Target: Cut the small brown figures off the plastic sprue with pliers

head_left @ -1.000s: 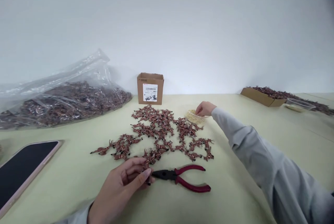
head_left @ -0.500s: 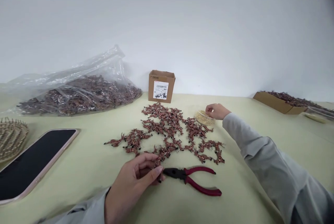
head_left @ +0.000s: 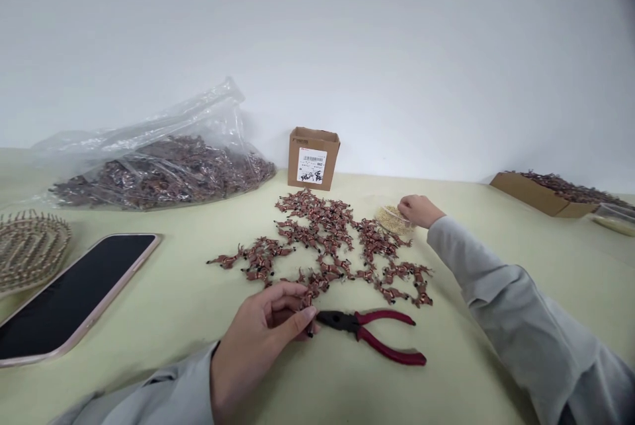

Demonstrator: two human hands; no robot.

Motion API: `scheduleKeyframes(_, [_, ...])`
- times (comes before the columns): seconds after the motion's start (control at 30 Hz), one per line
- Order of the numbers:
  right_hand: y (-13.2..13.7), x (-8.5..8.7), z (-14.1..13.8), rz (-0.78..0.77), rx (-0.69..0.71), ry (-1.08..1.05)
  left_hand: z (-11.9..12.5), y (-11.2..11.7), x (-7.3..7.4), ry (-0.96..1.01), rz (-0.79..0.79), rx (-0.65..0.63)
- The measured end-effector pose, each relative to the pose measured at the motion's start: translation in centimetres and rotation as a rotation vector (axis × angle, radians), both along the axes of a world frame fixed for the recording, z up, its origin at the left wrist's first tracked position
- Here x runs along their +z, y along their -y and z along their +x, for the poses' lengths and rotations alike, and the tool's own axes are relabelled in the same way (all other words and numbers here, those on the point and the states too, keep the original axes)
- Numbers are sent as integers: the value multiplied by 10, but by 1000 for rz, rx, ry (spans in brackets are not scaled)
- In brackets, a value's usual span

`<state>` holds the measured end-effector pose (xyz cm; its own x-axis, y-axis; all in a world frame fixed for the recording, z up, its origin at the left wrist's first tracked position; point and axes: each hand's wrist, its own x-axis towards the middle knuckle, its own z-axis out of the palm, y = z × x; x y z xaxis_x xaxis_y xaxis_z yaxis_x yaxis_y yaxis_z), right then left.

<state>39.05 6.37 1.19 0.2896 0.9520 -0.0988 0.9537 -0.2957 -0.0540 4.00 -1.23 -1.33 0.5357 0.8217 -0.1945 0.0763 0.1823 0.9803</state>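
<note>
Head view: over a pale green worktop (head_left: 461,385), a person's left hand (head_left: 258,339), low and near centre, pinches one small brown figurine (head_left: 310,327) between thumb and forefinger, just beside the nose of red-handled pliers (head_left: 358,324). Farther off, the right hand (head_left: 421,211) dips its bunched fingers into a shallow dish (head_left: 397,232) of tiny yellowish pieces; whether they grip any cannot be told. Similar figurines (head_left: 322,217) lie tangled between the hands. Each looks light, stiff and probably smooth, its thin limbs likely to snag or snap, so the thicker body seems the best hold.
</note>
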Motion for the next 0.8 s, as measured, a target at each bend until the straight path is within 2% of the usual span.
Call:
scheduleKeyframes(0.17, [2,1,-2,1,4,-74,1,0,1,13,11,0])
scheduleKeyframes(0.43, [4,-4,-1,123,-21,-125,0,1,1,16,-2,7])
scheduleKeyframes(0.67, [5,-7,-4,319,-99,-96,1,2,2,22,-29,9])
scheduleKeyframes(0.8, [10,-9,-7,448,-103,-148,1,2,3,32,-41,6])
